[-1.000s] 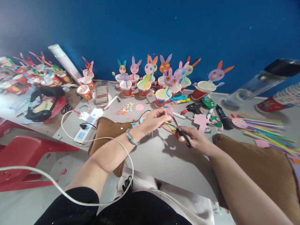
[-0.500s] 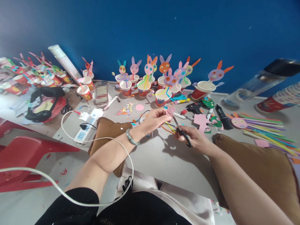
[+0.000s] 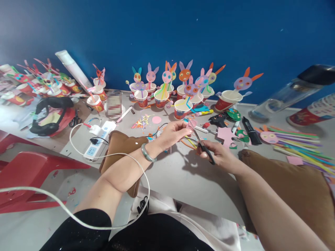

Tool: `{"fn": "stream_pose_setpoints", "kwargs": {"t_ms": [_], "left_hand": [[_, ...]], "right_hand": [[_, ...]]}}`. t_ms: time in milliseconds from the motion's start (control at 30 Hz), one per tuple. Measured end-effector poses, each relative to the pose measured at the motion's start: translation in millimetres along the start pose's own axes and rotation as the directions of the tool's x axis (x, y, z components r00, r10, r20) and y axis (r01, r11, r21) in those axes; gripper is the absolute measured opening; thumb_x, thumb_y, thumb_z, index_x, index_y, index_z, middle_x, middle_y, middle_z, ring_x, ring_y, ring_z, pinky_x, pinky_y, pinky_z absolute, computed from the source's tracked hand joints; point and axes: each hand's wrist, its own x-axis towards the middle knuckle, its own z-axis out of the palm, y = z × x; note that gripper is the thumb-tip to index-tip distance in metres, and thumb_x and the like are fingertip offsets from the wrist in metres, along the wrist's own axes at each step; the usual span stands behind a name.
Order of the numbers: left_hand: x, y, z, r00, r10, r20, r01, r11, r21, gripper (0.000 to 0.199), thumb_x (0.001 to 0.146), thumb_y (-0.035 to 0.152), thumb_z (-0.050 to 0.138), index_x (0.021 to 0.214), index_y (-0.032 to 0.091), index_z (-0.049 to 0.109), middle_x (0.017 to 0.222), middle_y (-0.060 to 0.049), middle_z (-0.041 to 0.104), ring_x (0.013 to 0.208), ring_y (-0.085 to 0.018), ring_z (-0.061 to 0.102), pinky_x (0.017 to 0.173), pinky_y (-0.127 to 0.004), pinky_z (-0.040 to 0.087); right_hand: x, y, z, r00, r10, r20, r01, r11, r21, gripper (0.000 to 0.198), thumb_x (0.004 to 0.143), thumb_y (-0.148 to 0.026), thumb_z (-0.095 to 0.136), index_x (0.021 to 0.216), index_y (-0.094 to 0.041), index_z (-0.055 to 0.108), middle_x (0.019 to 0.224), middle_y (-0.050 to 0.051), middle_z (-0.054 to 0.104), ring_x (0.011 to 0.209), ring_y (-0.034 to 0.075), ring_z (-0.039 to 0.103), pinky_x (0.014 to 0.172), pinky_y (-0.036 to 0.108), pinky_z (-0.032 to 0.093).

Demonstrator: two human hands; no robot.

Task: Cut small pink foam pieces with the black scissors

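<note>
A small pink paper piece (image 3: 192,123), roundish and pale, is pinched at the fingertips of the left hand (image 3: 172,132), just above the grey table (image 3: 183,174). It is met from the right by scissors (image 3: 202,143), whose black handles are gripped by the closed right hand (image 3: 218,155); the blades' long axis is slanted up and leftward from that hand to the paper's edge. Beyond both hands, paper cups with rabbit faces (image 3: 183,101) are ranged, and coloured strips (image 3: 295,143) are laid further right of the right hand.
</note>
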Motion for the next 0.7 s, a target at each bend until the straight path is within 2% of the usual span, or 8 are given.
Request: {"fn": "stream_pose_setpoints", "kwargs": {"t_ms": [700], "left_hand": [[-0.7,4.2,2.3,0.997,-0.017,-0.069,0.016,1.000,-0.018,0.020,0.077,0.032,0.064,0.073,0.015,0.055,0.062,0.005,0.049,0.048,-0.002,0.031,0.047,-0.022,0.018]], "right_hand": [[-0.2,6.6,-2.0,0.999,0.043,0.001,-0.043,0.999,-0.005,0.056,0.074,-0.075,0.063,0.068,-0.020,0.053,0.070,0.002,0.057,0.068,0.018,0.053,0.063,0.031,0.040]]}}
